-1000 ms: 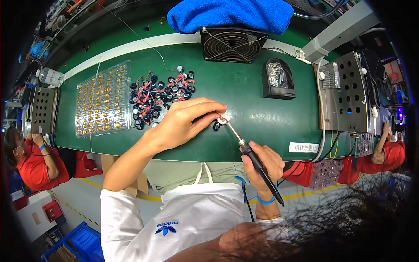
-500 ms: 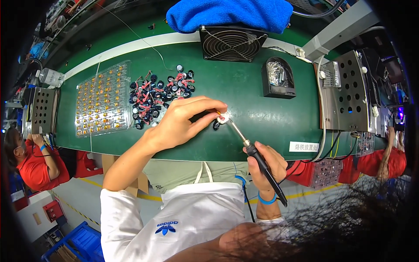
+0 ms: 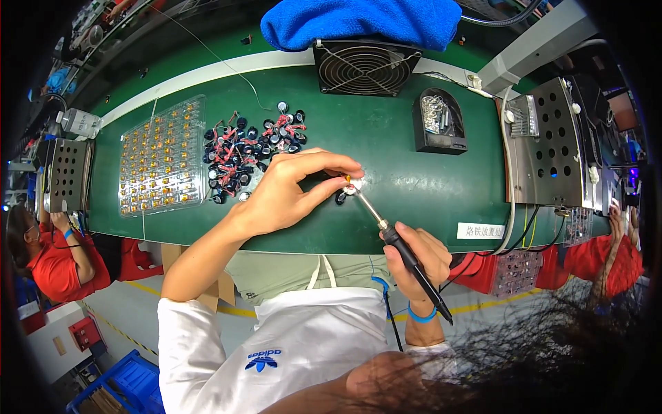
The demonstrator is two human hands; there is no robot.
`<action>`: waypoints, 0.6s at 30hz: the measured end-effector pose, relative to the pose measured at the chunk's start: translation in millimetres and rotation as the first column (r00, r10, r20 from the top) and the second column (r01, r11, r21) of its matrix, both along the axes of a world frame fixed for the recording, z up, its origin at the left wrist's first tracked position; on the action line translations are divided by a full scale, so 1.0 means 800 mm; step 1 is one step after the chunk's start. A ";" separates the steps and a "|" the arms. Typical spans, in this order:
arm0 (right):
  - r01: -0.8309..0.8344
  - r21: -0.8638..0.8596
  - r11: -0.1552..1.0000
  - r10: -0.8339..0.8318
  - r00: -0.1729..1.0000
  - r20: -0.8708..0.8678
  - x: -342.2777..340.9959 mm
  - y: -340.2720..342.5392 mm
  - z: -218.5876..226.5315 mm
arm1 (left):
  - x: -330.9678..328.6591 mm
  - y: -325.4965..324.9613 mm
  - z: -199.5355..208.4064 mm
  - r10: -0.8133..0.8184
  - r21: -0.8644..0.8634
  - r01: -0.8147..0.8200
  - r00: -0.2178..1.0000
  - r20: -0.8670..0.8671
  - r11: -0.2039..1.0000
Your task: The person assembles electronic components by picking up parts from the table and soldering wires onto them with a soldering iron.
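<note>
Left hand [image 3: 276,192]: we see its thumb and forefinger pinching an orange bit [image 3: 347,179], fingertips pointing to 3 o'clock above the desk [image 3: 414,186].
Right hand [image 3: 422,257]: its fingers wrap the grip of the iron [image 3: 392,238].
Iron axis: we read it as slanting, butt toward 5 o'clock, tip toward 11 o'clock and the left fingertips.
White pad [image 3: 355,185]: just beside the left fingertips, at about 5 o'clock from them; the left hand is nearer to it than the right.
Tip to pad: the tip ends at the pad's lower edge; whether they touch, we cannot tell.
Dark disc [image 3: 340,198]: near the pad, at 7 to 8 o'clock from it.
Pile [image 3: 238,157]: dark discs with red wires, between 9 and 10 o'clock from our left fingertips.
Tray [image 3: 199,159]: clear, beyond the pile at 9 o'clock, with rows of small orange pieces [image 3: 161,145] in its pockets.
Bin [image 3: 452,146]: black, at 2 o'clock, holding loose silvery pieces [image 3: 434,117].
</note>
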State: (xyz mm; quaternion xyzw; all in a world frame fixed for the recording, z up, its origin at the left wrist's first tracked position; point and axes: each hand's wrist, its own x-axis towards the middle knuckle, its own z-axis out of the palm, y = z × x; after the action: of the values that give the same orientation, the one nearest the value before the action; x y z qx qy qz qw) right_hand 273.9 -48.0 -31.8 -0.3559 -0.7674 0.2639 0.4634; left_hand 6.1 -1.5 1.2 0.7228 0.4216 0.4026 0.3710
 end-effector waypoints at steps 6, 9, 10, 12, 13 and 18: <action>-0.004 0.016 1.000 0.004 1.000 0.022 0.000 0.000 0.000 | 0.002 0.000 0.001 -0.005 0.017 0.005 1.000 0.003 1.000; -0.011 0.021 1.000 0.010 1.000 0.018 0.001 0.000 -0.002 | 0.002 0.000 0.002 -0.010 0.026 0.011 1.000 -0.021 1.000; -0.011 0.020 1.000 0.010 1.000 0.018 0.001 0.000 -0.002 | 0.002 0.000 0.001 -0.010 0.025 0.011 1.000 -0.021 1.000; -0.007 0.012 1.000 0.007 1.000 0.021 0.000 0.000 -0.001 | 0.002 -0.001 -0.001 -0.005 0.028 0.005 1.000 -0.015 1.000; -0.008 0.011 1.000 0.007 1.000 0.020 0.000 0.001 -0.002 | 0.002 0.000 -0.001 -0.004 0.028 0.004 1.000 -0.015 1.000; 0.003 0.024 1.000 -0.003 1.000 -0.004 0.004 0.001 -0.003 | 0.003 0.003 -0.002 -0.006 0.048 0.007 1.000 -0.023 0.999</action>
State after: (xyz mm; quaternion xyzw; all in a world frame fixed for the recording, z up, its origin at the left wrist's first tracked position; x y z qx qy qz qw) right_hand 277.4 -47.0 -34.2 -0.3509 -0.7692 0.2546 0.4694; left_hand 8.2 0.8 -0.2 0.7374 0.4137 0.4031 0.3502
